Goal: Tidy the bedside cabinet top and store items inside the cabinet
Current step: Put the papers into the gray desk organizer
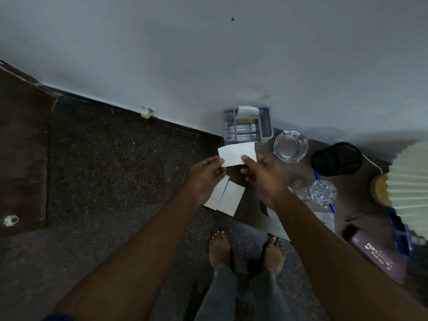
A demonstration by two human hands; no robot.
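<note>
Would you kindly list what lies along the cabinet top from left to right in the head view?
Grey organiser tray → glass ashtray → black mesh pen cup → pleated lampshade.

Purple bottle point(379, 252): pale lettering, blurred, unreadable. Grey organiser point(247, 125): yellow label, illegible.

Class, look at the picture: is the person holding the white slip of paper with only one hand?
No: both the left hand and the right hand pinch the white slip of paper, one at each lower corner.

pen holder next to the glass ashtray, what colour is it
Black, seen in the head view.
</note>
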